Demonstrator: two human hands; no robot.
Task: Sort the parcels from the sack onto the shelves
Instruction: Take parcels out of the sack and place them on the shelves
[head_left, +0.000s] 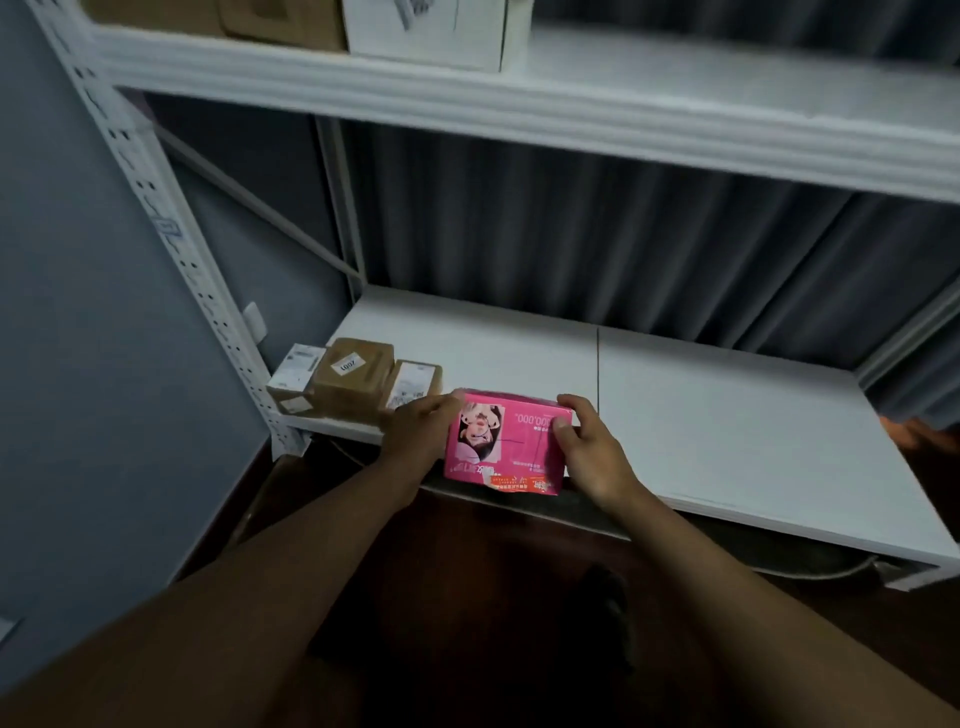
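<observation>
A pink printed box (511, 441) stands at the front edge of the lower white shelf (701, 415), its picture side facing me upside down. My left hand (418, 436) holds its left end, fingers curled over the top corner. My right hand (584, 447) grips its right end, thumb on the front face and fingers over the top. The sack is out of view.
Three parcels sit at the shelf's left end: a white one (296, 371), a brown taped box (356, 374) labelled 2001, and a brown box (415, 384) with a white label. An upper shelf (571, 98) carries a white box (431, 31) and a brown box (280, 21). A perforated white upright (171, 239) stands at left.
</observation>
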